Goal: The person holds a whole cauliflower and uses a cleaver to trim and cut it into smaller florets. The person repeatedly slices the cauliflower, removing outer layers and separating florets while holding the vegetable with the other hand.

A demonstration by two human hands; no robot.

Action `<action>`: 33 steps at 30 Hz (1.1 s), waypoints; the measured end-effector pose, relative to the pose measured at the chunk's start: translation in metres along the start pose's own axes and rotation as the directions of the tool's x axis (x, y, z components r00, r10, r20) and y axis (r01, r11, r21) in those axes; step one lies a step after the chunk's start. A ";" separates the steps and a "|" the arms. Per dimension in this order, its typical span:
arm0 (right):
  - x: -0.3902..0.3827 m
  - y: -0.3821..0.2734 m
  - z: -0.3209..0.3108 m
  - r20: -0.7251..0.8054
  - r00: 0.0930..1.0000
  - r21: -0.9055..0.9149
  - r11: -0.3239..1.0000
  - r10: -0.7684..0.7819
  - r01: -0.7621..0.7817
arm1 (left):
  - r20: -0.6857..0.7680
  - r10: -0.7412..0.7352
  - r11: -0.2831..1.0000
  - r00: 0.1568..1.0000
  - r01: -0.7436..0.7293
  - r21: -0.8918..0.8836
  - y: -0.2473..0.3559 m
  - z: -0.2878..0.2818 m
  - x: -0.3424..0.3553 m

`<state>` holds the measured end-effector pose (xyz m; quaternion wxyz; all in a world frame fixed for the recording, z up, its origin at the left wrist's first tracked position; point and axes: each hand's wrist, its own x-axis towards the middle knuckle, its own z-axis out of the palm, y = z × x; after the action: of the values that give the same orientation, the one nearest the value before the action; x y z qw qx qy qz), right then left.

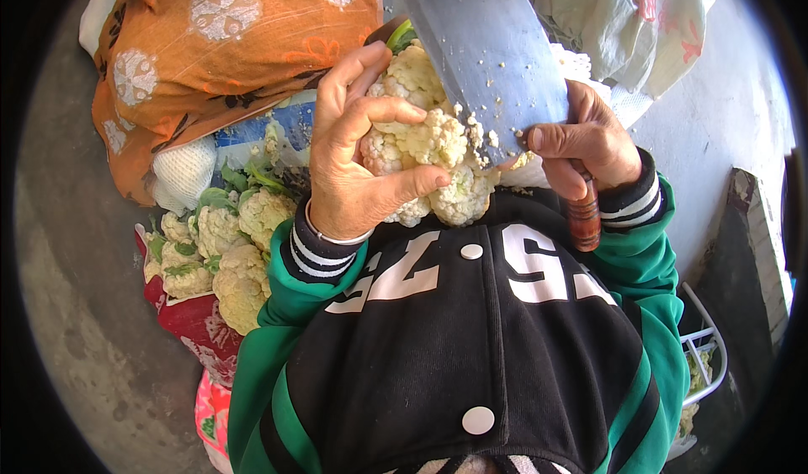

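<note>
a head of cauliflower (425, 150) is held up close in front of the chest, above the black front of the jacket (471, 339), so that crumbs and cut pieces can drop clear of the lap. the left hand (358, 150) is wrapped around the cauliflower's left side, its grip closed on it: the thumb is pressed across the lower florets and the fingers are curled over the top, which leaves the right side bare for the blade. the right hand (585, 150) is closed around the reddish wooden handle (583, 213) of a broad cleaver (484, 49), thumb laid along the lower edge of the blade where it meets the cauliflower's right side; white crumbs are stuck to the steel. the blade is tilted up and away from the cauliflower, over its top right.

left of and below the cauliflower, a heap of cut florets (223, 251) is piled on red patterned cloth, just beside the left sleeve. above and left of the cauliflower an orange printed bundle (227, 45) is crowded close. right of the cauliflower, pale floor is left open beyond the right sleeve, bounded by a white wire basket (705, 352) low down.
</note>
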<state>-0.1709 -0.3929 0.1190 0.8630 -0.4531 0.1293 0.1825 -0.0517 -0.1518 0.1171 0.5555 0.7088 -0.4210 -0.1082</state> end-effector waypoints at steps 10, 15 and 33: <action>0.003 0.001 0.005 -0.015 0.999 0.100 0.995 0.029 -0.027 | 0.022 -0.056 0.998 0.998 0.056 -0.032 0.006 0.000 0.002; -0.003 0.001 0.012 -0.062 0.998 0.143 0.990 0.015 -0.006 | 0.014 -0.066 0.998 0.998 0.066 -0.018 0.007 -0.001 0.002; -0.004 0.003 0.022 -0.089 0.996 0.146 0.989 -0.017 0.030 | 0.008 -0.070 0.997 0.997 0.071 -0.027 0.011 0.007 0.004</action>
<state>-0.1750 -0.3742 0.1301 0.8896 -0.3973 0.1749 0.1422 -0.0590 -0.1600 0.1259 0.5597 0.7151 -0.3961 -0.1360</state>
